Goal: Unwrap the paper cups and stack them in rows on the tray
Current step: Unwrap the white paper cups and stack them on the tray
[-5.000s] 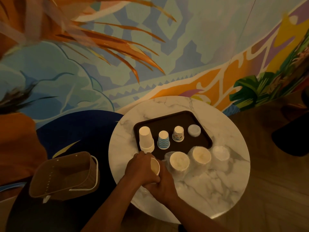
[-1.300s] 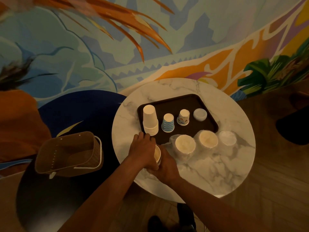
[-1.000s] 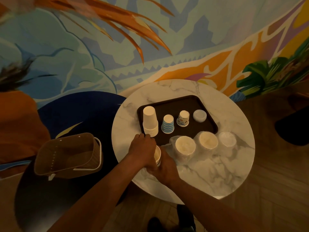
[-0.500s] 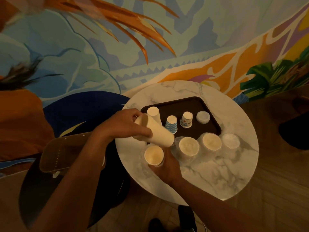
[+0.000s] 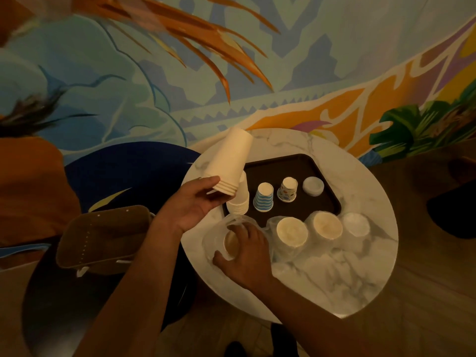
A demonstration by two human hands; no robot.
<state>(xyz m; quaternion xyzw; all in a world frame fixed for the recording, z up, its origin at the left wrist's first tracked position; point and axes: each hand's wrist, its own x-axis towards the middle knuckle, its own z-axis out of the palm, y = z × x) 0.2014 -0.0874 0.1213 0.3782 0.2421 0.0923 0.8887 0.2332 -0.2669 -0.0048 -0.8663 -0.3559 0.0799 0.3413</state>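
Just past the left hand (image 5: pixel 190 204) fingertips, on the tray (image 5: pixel 296 166) corner, sits the tray stack (image 5: pixel 238 206), rims down. Left thumb and fingers pinch the rim end of the held stack (image 5: pixel 231 161). Its long axis leans up and away from the fingers, bottoms topmost, rims nearly over the tray stack; contact unclear. Left hand clearly nearer, so likely next: straighten and lower it onto the tray stack. Right hand (image 5: pixel 247 251) sits below the left fingers, its fingers curled over the sleeve (image 5: pixel 226 240) on the table (image 5: pixel 322 284), gripping it. Wrapped sleeves (image 5: pixel 292 233) lie right of those fingers.
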